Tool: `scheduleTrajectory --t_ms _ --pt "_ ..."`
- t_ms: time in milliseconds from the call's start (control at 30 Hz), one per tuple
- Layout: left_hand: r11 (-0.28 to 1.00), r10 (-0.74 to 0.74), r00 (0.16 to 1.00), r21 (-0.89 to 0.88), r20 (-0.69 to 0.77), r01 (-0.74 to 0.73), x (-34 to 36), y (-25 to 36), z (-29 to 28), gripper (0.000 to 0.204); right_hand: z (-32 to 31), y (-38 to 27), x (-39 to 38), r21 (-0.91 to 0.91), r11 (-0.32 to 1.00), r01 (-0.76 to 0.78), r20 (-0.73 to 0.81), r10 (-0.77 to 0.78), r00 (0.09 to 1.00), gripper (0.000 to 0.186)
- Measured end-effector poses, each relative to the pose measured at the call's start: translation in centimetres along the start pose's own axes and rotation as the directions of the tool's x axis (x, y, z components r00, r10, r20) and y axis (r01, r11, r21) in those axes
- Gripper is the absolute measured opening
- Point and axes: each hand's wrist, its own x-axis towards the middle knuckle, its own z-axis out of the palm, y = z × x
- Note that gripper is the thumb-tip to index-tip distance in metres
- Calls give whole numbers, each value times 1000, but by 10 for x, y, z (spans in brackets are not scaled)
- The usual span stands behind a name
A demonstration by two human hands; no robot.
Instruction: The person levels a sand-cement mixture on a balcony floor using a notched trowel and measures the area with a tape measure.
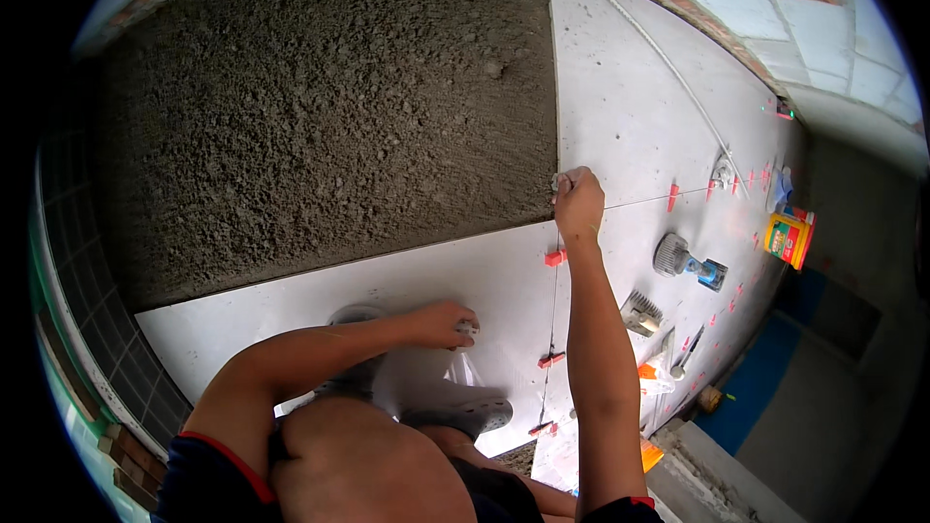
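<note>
My right hand (581, 201) is closed at the corner where two large pale tiles meet the mortar. Its fingertips pinch something small and greyish at the tile's edge, too hidden to name. Beneath it lie the right-hand tile (639, 87) and the near tile (504, 266). My left hand (444, 325) hovers over the near tile, its fingers curled round a small pale thing (466, 327) whose kind I cannot make out. Red wedges, one of them a wedge (555, 258) just below my right hand, sit along the tile joint.
Rough grey mortar (320, 126) fills the far left. On the right-hand tiles lie a long pale rod (668, 53), a blue-and-grey power tool (690, 261), a notched trowel (641, 314) and a yellow-red bucket (790, 237). My shoe (465, 416) rests on the near tile.
</note>
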Motion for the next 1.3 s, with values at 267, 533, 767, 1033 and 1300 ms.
scheduleTrajectory --t_ms 267,533,767,1033,1300 --pt "999 -45 999 4 -17 46 -2 -2 1 34 7 -18 -7 -352 921 167 88 -145 985 11" --pt "996 -40 999 -82 -34 37 -3 -1 -2 31 8 -3 -1 -314 931 186 -112 -231 966 24" --pt "849 -57 976 -525 -209 -63 -6 4 -8 34 -43 -22 -96 457 880 -133 220 33 975 26" --pt "708 16 973 -684 -232 -175 10 53 -27 23 -29 -26 -170 605 785 -135 325 -88 942 25" --pt "699 -47 981 -708 -186 -101 6 79 -47 25 -51 -35 -153 676 658 -332 476 -46 878 23"
